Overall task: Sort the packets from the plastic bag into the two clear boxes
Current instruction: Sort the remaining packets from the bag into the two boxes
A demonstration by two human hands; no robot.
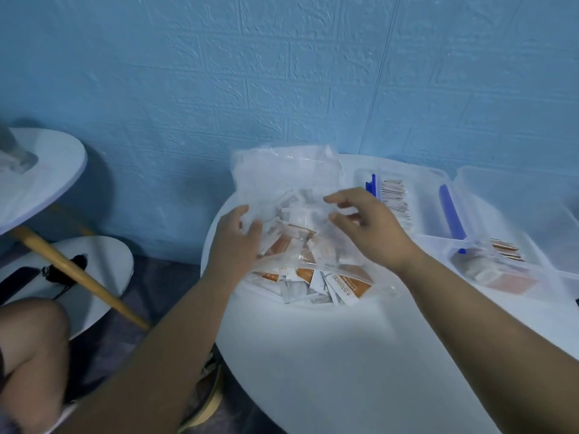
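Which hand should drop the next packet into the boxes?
Right, probably. The right hand is nearer the clear boxes, which sit on its side, while the left hand grips the plastic bag at its far edge.

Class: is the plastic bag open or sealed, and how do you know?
Open: orange and white packets spill from the lower mouth of the plastic bag onto the white table.
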